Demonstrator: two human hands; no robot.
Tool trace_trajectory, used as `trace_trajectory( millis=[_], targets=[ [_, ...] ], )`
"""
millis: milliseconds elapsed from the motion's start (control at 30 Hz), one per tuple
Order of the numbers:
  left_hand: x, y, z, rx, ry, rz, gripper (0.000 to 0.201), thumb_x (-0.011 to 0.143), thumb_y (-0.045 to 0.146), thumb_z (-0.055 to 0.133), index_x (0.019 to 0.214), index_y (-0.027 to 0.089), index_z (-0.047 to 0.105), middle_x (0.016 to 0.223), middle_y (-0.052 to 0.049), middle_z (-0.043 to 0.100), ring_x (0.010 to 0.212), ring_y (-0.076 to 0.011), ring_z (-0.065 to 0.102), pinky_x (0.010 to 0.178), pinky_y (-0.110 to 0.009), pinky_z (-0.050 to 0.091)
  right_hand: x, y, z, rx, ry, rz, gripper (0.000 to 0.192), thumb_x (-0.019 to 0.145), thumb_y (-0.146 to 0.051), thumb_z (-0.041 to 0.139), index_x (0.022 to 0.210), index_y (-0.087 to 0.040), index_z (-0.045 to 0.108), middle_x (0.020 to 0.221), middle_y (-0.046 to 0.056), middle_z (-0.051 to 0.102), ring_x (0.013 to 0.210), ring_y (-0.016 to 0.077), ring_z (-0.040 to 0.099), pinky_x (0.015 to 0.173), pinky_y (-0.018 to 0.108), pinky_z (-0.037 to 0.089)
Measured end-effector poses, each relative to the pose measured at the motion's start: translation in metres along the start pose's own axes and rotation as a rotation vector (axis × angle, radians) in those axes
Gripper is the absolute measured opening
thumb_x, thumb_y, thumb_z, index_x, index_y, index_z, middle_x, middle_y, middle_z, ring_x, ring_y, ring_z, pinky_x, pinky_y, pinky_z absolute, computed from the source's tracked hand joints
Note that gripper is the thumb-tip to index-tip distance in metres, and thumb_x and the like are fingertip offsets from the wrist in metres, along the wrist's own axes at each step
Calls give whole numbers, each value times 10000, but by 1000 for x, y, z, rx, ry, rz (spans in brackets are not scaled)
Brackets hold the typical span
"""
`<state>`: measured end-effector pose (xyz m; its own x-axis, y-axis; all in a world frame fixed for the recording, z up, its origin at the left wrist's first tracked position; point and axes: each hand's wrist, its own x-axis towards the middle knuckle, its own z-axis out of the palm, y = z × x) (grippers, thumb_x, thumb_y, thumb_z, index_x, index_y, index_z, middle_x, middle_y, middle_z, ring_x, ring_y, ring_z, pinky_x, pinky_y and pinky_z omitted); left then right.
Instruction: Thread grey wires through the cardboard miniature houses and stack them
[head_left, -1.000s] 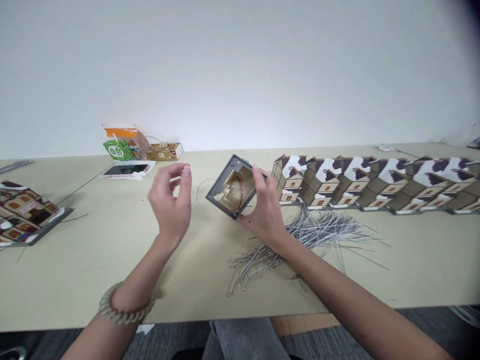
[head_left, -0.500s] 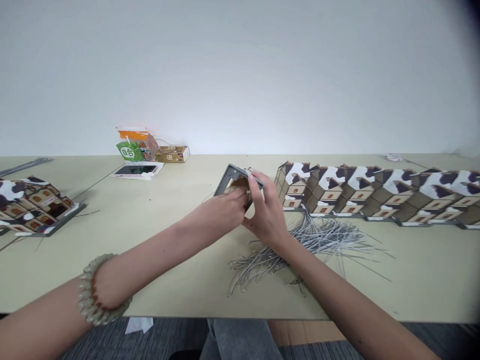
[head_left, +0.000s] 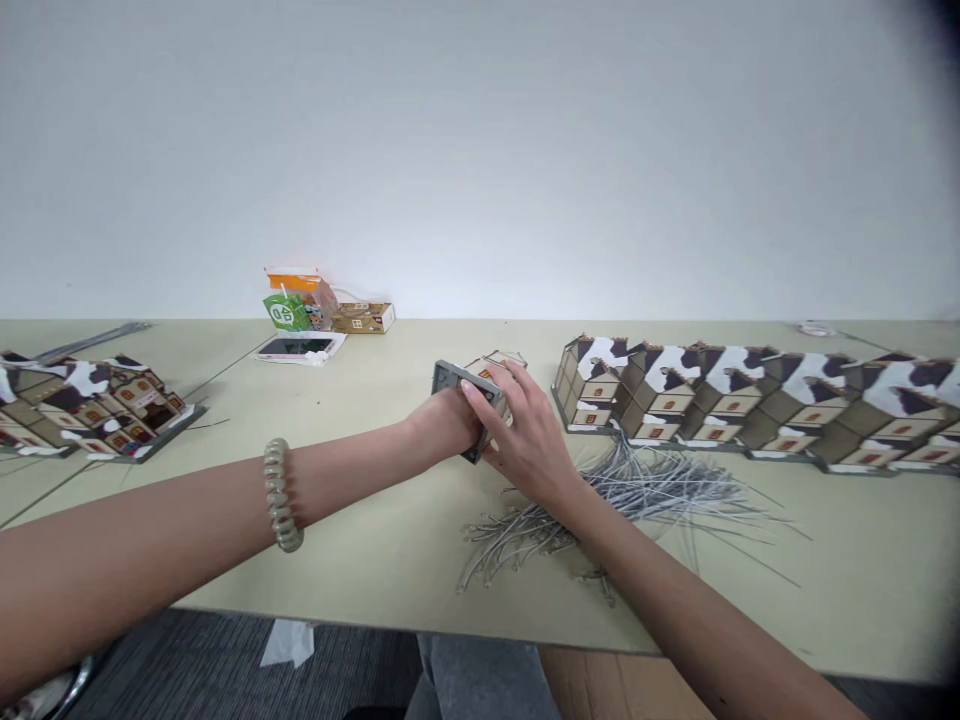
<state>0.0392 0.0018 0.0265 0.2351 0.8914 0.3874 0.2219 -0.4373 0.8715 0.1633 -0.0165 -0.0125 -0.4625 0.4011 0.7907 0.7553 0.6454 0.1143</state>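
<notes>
My R hand (head_left: 531, 435) is wrapped tight round the model house (head_left: 450, 375), mid-frame, tilted; my L hand (head_left: 444, 418) is up its open underside (can't tell if those fingers grip anything). Wire pile (head_left: 664, 487) just below R, house row (head_left: 656, 392) ctr-right w/ narrow gap; phone (head_left: 296, 346) upper L, well apart; table (head_left: 360, 595) edge lower down.
</notes>
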Motion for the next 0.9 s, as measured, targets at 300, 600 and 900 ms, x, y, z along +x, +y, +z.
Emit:
trace_trajectory(
  millis=[300, 600, 900],
  targets=[
    [-25, 13, 29, -245, 135, -156, 275, 853, 350, 486, 1063, 254, 636, 1188, -77, 602, 1406, -257, 257, 1183, -570, 87, 2, -4, 2, -29, -57, -2, 686, 801, -78, 496, 1406, -316, 282, 1388, 133, 393, 1345, 355, 304, 996, 553, 413],
    [-27, 12, 46, -188, 260, -154, 316, 907, 324, 396, 1132, 259, 608, 1162, -75, 607, 1415, -220, 233, 1165, -609, -8, 2, -3, 3, -33, -120, -59, 692, 814, -98, 525, 1419, -326, 278, 1402, 128, 380, 1363, 350, 286, 1053, 558, 364],
    [-19, -5, 8, 4, 44, 34, 298, 883, 340, 415, 1073, 258, 629, 1029, -89, 648, 1269, -292, 452, 1123, -621, 220, 1, -3, 4, -22, -122, -49, 718, 824, -110, 531, 1431, -365, 245, 1398, 103, 403, 1372, 326, 290, 1065, 553, 353]
  ],
)
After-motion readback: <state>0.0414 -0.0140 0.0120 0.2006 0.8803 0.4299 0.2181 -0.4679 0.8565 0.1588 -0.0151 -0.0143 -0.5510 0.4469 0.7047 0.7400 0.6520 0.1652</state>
